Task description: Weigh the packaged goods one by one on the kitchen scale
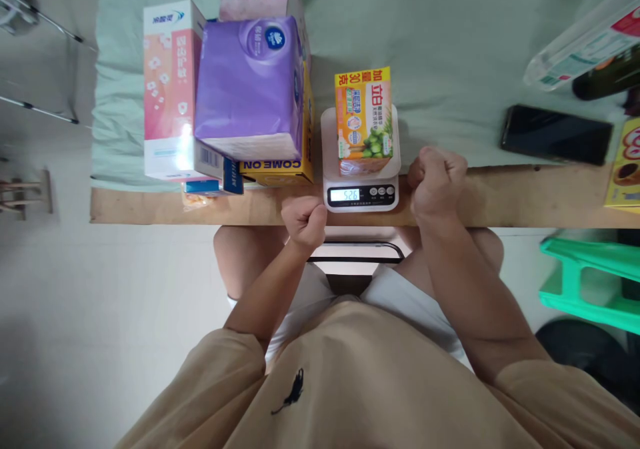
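A white digital kitchen scale (360,205) rests at the near edge of the table, its lit display reading 526. On its platform lies an orange and yellow laundry soap pack (365,122) with coconuts printed on it. My left hand (305,222) is curled into a fist on the table edge, just left of the scale's front corner. My right hand (436,179) is also closed in a fist, resting on the table right of the scale, apart from it. Nothing shows in either fist, and neither touches the soap pack.
Left of the scale are a purple tissue pack (250,89), a pink and white box (170,95) and a yellow box (277,172). A dark phone (557,135) lies at right, near a yellow package (625,169). A green stool (580,302) stands beside the table.
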### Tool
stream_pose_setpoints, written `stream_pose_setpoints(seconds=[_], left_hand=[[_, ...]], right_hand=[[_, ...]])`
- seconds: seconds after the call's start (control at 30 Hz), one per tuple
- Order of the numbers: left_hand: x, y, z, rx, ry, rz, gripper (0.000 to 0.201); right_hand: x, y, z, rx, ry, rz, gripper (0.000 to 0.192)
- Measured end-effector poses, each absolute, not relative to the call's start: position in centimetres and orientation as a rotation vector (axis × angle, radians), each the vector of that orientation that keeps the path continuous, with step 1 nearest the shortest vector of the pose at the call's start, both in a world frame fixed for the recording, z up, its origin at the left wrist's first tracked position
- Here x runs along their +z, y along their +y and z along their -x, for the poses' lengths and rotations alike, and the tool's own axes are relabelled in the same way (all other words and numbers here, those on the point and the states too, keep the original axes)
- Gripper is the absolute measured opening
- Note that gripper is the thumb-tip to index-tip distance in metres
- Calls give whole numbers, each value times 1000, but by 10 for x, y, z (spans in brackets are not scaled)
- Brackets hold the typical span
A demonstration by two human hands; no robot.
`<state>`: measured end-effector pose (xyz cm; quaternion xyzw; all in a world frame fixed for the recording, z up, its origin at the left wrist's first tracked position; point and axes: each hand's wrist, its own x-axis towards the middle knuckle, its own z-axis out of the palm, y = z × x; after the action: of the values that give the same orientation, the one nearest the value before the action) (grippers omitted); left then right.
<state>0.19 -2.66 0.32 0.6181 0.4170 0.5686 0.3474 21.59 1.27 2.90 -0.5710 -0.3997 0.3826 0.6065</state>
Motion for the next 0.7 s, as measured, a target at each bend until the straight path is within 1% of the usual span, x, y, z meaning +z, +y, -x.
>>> stream_pose_setpoints(seconds=[0.17, 0.3, 0.43, 0.5, 0.53, 0.6, 0.67, 0.7], left_hand=[[6, -27, -3, 1496, 1087, -1639, 51], [17, -24, -12, 1565, 1031, -1706, 41], [31, -24, -32, 1859, 956, -1794, 29], [38, -25, -43, 1871, 1030, -1846, 26], [40, -26, -48, 1826, 1093, -1863, 31], [42, -26, -56, 1752, 1183, -1868, 51], [39, -24, -60, 1736, 1181, -1841, 69], [37, -22, -62, 1729, 1160, -1831, 75]], right_hand=[[29, 13, -216, 866, -950, 1335, 58], [29, 14, -216, 857, -986, 1342, 59], [31, 10, -214, 745, -1055, 1338, 50], [32, 5, -210, 667, -1078, 1319, 43], [32, 3, -207, 625, -1093, 1301, 39], [32, 0, -202, 566, -1134, 1254, 33], [32, -1, -197, 554, -1194, 1210, 27], [33, -1, -195, 564, -1223, 1194, 26]])
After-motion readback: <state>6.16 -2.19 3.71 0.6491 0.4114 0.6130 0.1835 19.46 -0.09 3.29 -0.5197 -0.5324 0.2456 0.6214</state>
